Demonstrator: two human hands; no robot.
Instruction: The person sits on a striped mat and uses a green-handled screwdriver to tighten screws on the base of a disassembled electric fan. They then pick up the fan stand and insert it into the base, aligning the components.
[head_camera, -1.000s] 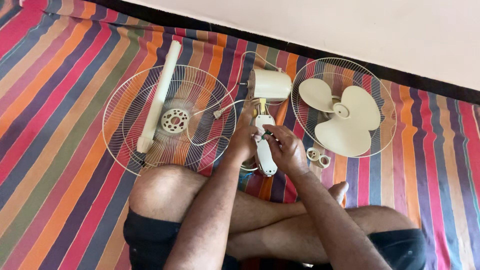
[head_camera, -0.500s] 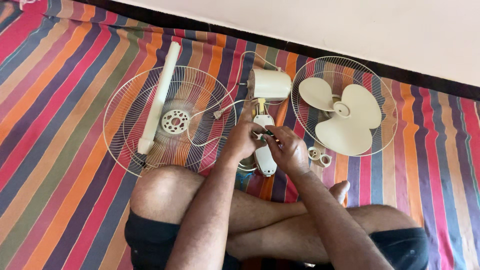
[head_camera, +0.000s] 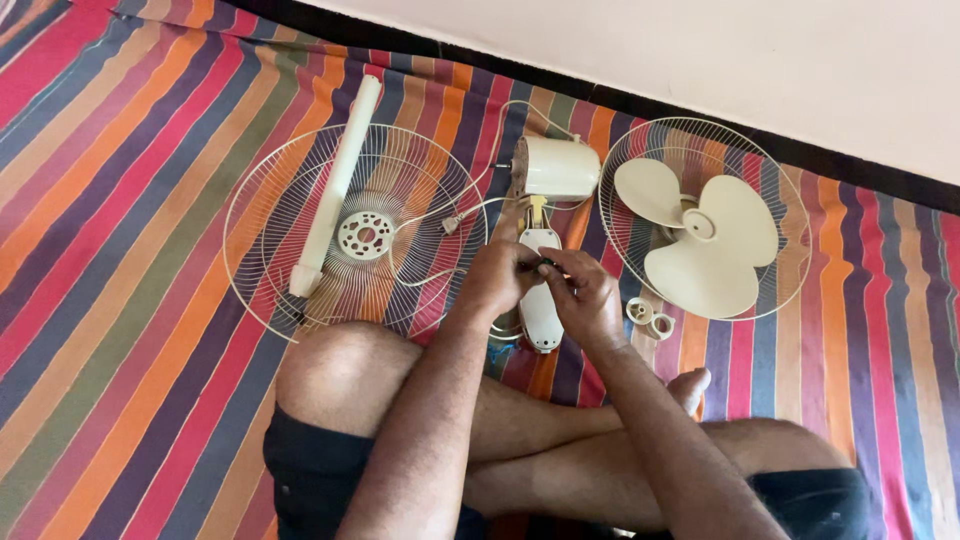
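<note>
A person sits cross-legged on a striped mat (head_camera: 130, 300) of many colours, both bare hands meeting over a cream fan neck piece (head_camera: 541, 310) that lies on the mat just beyond the crossed shins. The left hand (head_camera: 497, 277) curls over the left side of this piece, its grip pressed against the plastic, holding it. The right hand (head_camera: 585, 295) comes in from the right, its fingertips pinched together on a small dark green tool (head_camera: 548, 264) whose tip sits at the upper part of the neck piece; how much of the tool there is cannot be made out, as the fingers cover most of it. The two hands touch or nearly touch above the piece.

At the far end of the neck piece, joined to it, lies the cream motor housing (head_camera: 560, 167), a squat cylinder on its side. A white cord (head_camera: 470, 210) runs from it leftward and ends in a plug lying on the left wire fan guard (head_camera: 280, 200). That guard lies flat on the mat with a round cream hub plate at its middle, and a long cream pole (head_camera: 335, 190) rests slantwise across it. To the right of the housing lies a second wire guard (head_camera: 790, 250) with the three-bladed cream fan blade (head_camera: 700, 240) resting inside it. Two small cream rings (head_camera: 648, 318) sit on the mat just right of the right hand, near the guard's near edge. A pale floor (head_camera: 750, 60) runs along the far side of the mat.
</note>
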